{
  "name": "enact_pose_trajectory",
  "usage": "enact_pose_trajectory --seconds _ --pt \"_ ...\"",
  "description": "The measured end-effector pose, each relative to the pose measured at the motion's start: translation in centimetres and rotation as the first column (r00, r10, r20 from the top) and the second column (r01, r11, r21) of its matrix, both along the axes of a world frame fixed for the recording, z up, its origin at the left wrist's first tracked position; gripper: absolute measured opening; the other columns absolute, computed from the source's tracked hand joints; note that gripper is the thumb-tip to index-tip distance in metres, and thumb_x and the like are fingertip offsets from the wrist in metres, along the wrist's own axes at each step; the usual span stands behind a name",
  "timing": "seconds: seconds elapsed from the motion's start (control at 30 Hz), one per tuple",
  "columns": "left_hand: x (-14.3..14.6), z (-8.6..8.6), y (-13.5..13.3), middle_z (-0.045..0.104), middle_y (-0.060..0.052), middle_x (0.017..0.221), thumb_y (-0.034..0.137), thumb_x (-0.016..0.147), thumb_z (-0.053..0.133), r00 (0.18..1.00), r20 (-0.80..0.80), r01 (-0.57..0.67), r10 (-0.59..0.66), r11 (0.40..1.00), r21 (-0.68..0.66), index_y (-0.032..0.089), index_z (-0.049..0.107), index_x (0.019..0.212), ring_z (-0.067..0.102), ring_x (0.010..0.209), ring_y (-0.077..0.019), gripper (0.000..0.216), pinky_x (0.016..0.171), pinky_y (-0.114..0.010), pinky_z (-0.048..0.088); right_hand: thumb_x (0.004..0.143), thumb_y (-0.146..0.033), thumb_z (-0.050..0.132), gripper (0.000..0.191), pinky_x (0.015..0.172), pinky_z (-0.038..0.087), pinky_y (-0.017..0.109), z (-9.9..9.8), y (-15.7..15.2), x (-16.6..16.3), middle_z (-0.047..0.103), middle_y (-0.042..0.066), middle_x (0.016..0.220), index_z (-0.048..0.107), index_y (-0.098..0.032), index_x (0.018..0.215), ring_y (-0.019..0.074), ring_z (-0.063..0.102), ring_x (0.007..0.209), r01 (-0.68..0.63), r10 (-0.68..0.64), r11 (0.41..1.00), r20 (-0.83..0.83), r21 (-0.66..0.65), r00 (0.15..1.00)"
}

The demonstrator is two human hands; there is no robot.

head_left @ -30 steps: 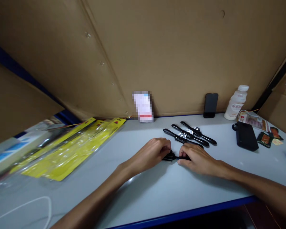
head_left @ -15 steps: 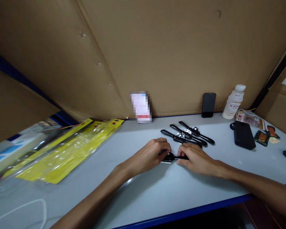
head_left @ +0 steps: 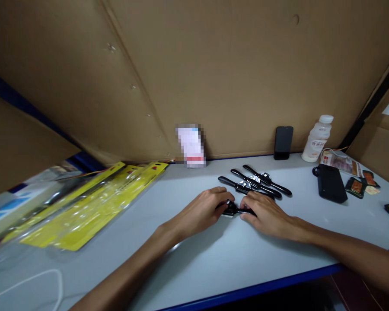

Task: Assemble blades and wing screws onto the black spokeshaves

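Between my hands is a black spokeshave (head_left: 231,210) just above or on the grey table; I cannot tell which. My left hand (head_left: 210,206) is closed around its left side, thumb and fingers at the metal middle, hiding the left handle. My right hand (head_left: 261,211) pinches the right handle between thumb and fingers. Just beyond my hands three more spokeshaves lie side by side, slanting down to the right: a near one (head_left: 245,185), a middle one (head_left: 255,181) and a far one (head_left: 266,178). My right hand partly covers the nearest one.
Yellow-backed clear plastic packages (head_left: 94,211) lie at left beside a white and blue box (head_left: 16,207). A blurred-out upright screen (head_left: 192,147), a dark phone (head_left: 283,142) and a bottle (head_left: 317,140) stand at the cardboard wall. A black case (head_left: 332,183) and small food packets (head_left: 356,187) lie at right.
The spokeshave between my hands has risen or tilted slightly, with its pale lower edge showing less. Both hands keep their hold; the other things stay put.
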State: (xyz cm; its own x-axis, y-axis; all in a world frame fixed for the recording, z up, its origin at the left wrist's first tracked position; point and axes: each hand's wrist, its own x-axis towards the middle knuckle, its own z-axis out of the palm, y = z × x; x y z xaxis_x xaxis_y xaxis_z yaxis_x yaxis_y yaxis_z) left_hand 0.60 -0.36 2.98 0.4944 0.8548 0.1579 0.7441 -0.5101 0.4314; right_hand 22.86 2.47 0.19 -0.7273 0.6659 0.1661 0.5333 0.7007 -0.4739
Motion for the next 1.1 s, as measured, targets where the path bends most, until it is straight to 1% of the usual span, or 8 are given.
enact_pose_trajectory --seconds 0.1,0.23,0.37,0.53,0.77,0.93,1.0,1.1 --pt "-0.2 -0.2 0.2 0.064 -0.005 0.089 0.012 0.091 0.045 0.998 0.018 -0.053 0.052 0.999 0.007 0.017 0.064 0.104 0.058 0.076 -0.0164 0.024 0.068 -0.028 0.044 0.091 -0.023 0.061 0.007 0.081 0.041 0.034 0.0 0.1 0.0 0.062 0.005 0.100 0.059 -0.020 0.098 0.0209 0.057 0.096 0.012 -0.012 1.000 -0.003 -0.006 1.000" --pt "-0.1 0.1 0.2 0.063 -0.006 0.087 0.012 0.092 0.045 1.000 -0.003 -0.027 0.028 0.997 0.068 0.018 0.069 0.087 0.058 0.078 -0.0170 0.025 0.069 -0.028 0.043 0.091 -0.023 0.061 0.008 0.080 0.041 0.034 -0.1 0.1 -0.1 0.062 0.005 0.101 0.060 -0.021 0.098 0.0208 0.056 0.096 0.012 -0.012 1.000 0.008 0.003 1.000" --pt "0.3 0.3 0.0 0.063 -0.005 0.083 0.014 0.091 0.049 1.000 0.011 -0.014 0.013 0.999 0.037 0.017 0.068 0.083 0.057 0.073 -0.0157 0.020 0.067 -0.028 0.044 0.091 -0.022 0.061 0.007 0.081 0.041 0.035 0.3 0.0 -0.1 0.063 0.006 0.102 0.060 -0.021 0.098 0.0207 0.056 0.095 0.011 -0.011 1.000 0.016 -0.003 1.000" --pt "0.5 -0.1 0.0 0.067 -0.007 0.097 0.003 0.086 0.044 0.996 0.085 -0.030 0.027 0.999 0.042 0.018 0.065 0.108 0.061 0.085 -0.0179 0.034 0.076 -0.032 0.049 0.090 -0.020 0.064 0.009 0.083 0.042 0.035 0.6 0.1 0.0 0.062 0.005 0.101 0.060 -0.020 0.097 0.0205 0.056 0.094 0.001 -0.001 1.000 0.019 0.000 1.000" --pt "0.4 1.2 -0.2 0.071 -0.003 0.087 0.003 0.081 0.047 0.965 0.262 0.034 -0.020 0.998 -0.050 0.019 0.072 0.084 0.064 0.083 -0.0168 0.030 0.077 -0.030 0.051 0.090 -0.021 0.064 0.010 0.082 0.041 0.036 0.5 0.2 0.0 0.061 0.006 0.100 0.061 -0.020 0.099 0.0211 0.056 0.095 -0.005 0.005 1.000 0.030 -0.001 1.000" --pt "-0.2 1.0 0.0 0.068 -0.004 0.085 0.009 0.083 0.051 0.974 0.146 -0.180 0.172 0.982 0.051 0.018 0.071 0.098 0.061 0.075 -0.0178 0.027 0.069 -0.030 0.048 0.091 -0.021 0.063 0.007 0.082 0.042 0.036 0.5 0.2 0.0 0.062 0.005 0.100 0.060 -0.021 0.098 0.0215 0.056 0.095 -0.008 0.008 1.000 0.022 0.002 1.000" --pt "-0.2 0.7 0.1 0.067 -0.005 0.085 0.012 0.086 0.050 0.980 0.095 -0.182 0.177 0.982 0.049 0.018 0.071 0.101 0.061 0.073 -0.0174 0.027 0.069 -0.030 0.048 0.091 -0.021 0.063 0.008 0.083 0.042 0.036 0.4 0.2 0.0 0.062 0.005 0.101 0.059 -0.021 0.098 0.0215 0.056 0.096 -0.014 0.014 1.000 0.019 0.009 1.000" --pt "0.1 0.7 -0.1 0.067 -0.007 0.090 0.015 0.091 0.047 0.990 0.105 -0.094 0.092 0.995 0.023 0.018 0.072 0.101 0.062 0.079 -0.0178 0.027 0.074 -0.031 0.048 0.091 -0.020 0.063 0.008 0.083 0.042 0.036 0.5 0.2 0.0 0.062 0.006 0.101 0.059 -0.020 0.098 0.0214 0.056 0.096 -0.018 0.017 1.000 0.028 0.012 0.999"
